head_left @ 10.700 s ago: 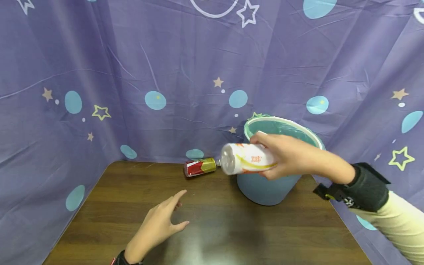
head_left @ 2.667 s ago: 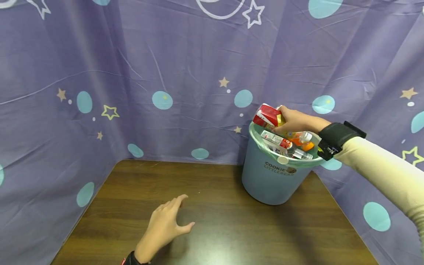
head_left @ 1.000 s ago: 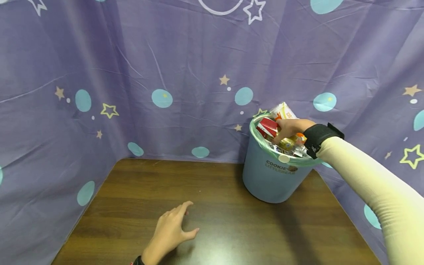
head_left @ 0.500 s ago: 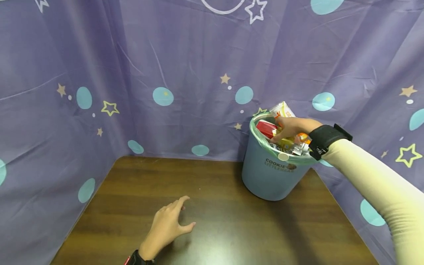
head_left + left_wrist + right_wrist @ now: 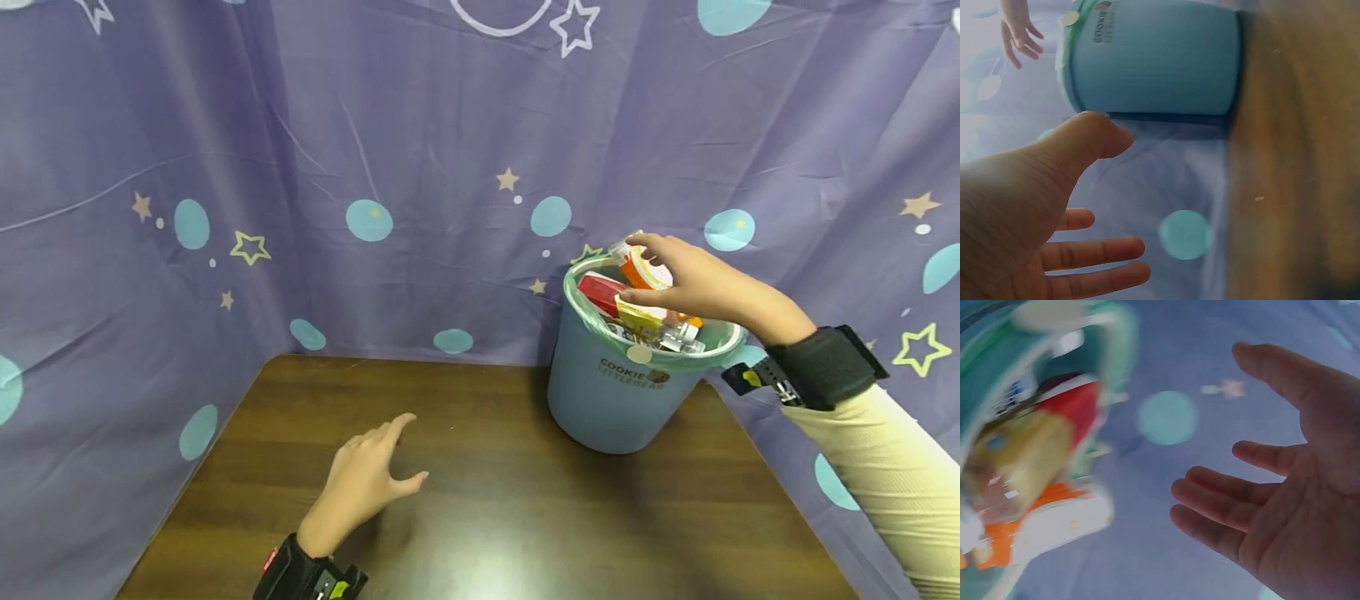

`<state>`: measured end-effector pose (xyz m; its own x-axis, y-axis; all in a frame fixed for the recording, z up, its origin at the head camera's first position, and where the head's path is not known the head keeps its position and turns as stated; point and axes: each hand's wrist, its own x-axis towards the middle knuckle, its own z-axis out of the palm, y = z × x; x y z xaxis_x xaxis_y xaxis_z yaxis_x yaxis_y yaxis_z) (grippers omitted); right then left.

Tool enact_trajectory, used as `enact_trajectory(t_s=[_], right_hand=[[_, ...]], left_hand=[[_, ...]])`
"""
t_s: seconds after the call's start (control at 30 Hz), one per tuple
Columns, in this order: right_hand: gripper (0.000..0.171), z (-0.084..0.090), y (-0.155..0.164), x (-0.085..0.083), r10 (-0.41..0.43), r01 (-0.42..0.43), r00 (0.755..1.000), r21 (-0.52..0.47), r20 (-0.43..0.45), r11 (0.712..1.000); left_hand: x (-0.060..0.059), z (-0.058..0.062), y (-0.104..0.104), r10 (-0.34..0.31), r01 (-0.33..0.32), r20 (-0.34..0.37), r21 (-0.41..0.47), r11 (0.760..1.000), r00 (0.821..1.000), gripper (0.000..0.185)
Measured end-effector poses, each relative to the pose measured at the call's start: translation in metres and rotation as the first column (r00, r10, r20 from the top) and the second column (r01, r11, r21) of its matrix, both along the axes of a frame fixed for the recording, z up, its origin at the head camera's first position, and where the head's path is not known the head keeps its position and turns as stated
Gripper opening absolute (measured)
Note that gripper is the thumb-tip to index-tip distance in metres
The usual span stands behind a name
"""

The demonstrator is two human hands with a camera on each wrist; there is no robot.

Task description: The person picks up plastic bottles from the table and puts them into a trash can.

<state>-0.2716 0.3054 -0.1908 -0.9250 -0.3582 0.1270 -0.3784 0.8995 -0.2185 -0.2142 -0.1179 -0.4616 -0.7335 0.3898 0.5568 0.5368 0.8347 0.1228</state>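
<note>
A light blue bin (image 5: 611, 400) with a green liner stands at the table's back right, filled with a red and yellow can (image 5: 615, 298), a white and orange bottle (image 5: 642, 268) and other packages. My right hand (image 5: 686, 279) hovers just above the bin's contents, fingers spread and holding nothing; the right wrist view shows its empty palm (image 5: 1291, 494) beside the red can (image 5: 1069, 409). My left hand (image 5: 367, 475) rests on the wooden table (image 5: 480, 517), fingers straight and relaxed, empty. In the left wrist view the left hand (image 5: 1054, 212) is spread, with the bin (image 5: 1154, 59) beyond it.
Purple cloth (image 5: 375, 167) with stars and blue dots walls in the table at the back and on both sides. The bin's items stick up above its rim (image 5: 640, 354). Bare wood lies between my left hand and the bin.
My right hand has lifted out of the bin with fingers spread, leaving the red can among the contents. My left hand has shifted slightly left and back on the table.
</note>
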Motion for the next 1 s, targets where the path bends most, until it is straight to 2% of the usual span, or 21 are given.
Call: enact_trajectory(t_s=[0.1, 0.27, 0.47, 0.6, 0.7, 0.87, 1.0], right_hand=[[0.079, 0.008, -0.009, 0.014, 0.027, -0.033, 0.996, -0.076, -0.081, 0.997], [0.075, 0.011, -0.031, 0.027, 0.066, -0.095, 0.981, -0.155, -0.185, 0.983], [0.068, -0.001, -0.058, 0.033, 0.090, -0.151, 0.966, -0.244, -0.242, 0.958], [0.062, -0.017, -0.073, 0.028, 0.109, -0.200, 0.954, -0.321, -0.279, 0.926], [0.058, -0.031, -0.087, 0.020, 0.109, -0.226, 0.939, -0.345, -0.325, 0.911], [0.051, -0.056, -0.111, 0.004, 0.076, -0.214, 0.931, -0.366, -0.356, 0.906], [0.042, -0.080, -0.125, -0.017, 0.052, -0.192, 0.935, -0.379, -0.349, 0.905]], left_hand=[[-0.011, 0.016, -0.001, 0.003, -0.003, -0.038, -0.003, 1.000, 0.999, 0.083], [-0.026, 0.038, 0.005, -0.011, 0.011, -0.022, 0.014, 1.000, 1.000, 0.078], [-0.041, 0.049, 0.013, -0.027, 0.026, 0.015, 0.049, 0.998, 1.000, 0.072], [-0.053, 0.053, 0.017, -0.046, 0.043, 0.033, 0.070, 0.997, 0.998, 0.065], [-0.067, 0.060, 0.021, -0.048, 0.043, 0.065, 0.076, 0.996, 0.997, 0.060], [-0.098, 0.083, 0.029, -0.051, 0.040, 0.112, 0.101, 0.994, 0.992, 0.051], [-0.122, 0.094, 0.036, -0.049, 0.022, 0.201, 0.136, 0.990, 0.978, 0.050]])
